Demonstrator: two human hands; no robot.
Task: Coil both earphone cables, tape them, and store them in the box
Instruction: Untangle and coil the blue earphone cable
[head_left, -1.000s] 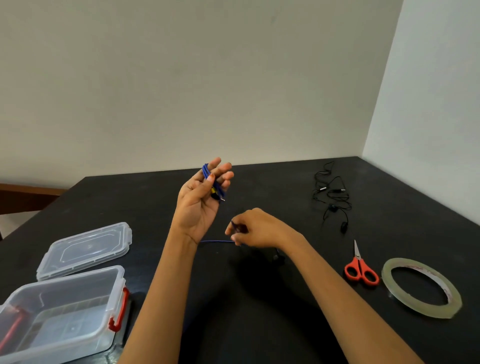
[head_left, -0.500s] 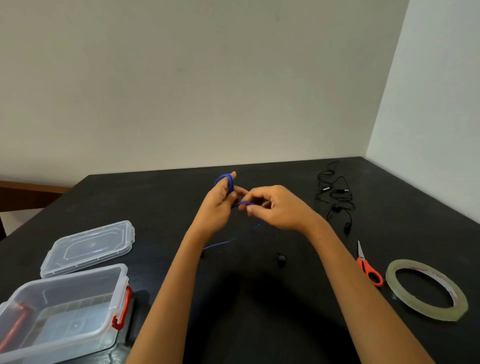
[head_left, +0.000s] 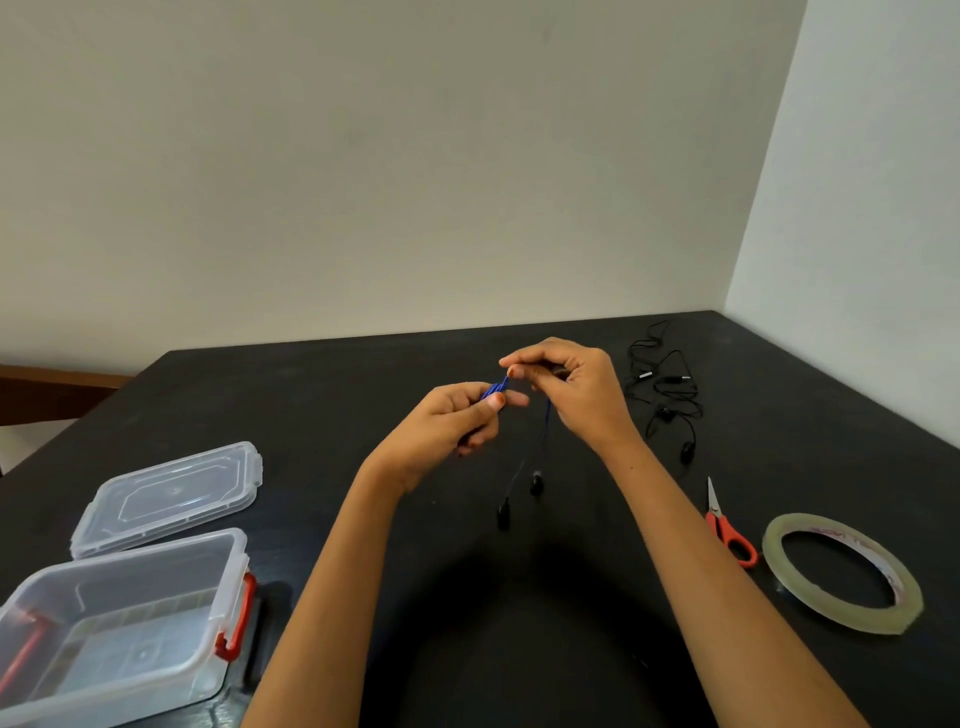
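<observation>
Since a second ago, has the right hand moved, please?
Yes; the right hand, pinching the blue earphone cable, moved up and rightward, nearer the black earphones.

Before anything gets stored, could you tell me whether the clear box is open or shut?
Open: the lid lies apart from the box, flat on the table.

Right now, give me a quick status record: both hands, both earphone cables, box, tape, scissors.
left hand: grips the coiled part of the blue cable
right hand: pinches the blue cable next to the coil
earbuds: both hang on the loose tail below the hands
black earphones: uncoiled, on the table, far right
box: open, near left
lid: off, behind the box
tape roll: flat, near right
scissors: left of the tape roll
</observation>
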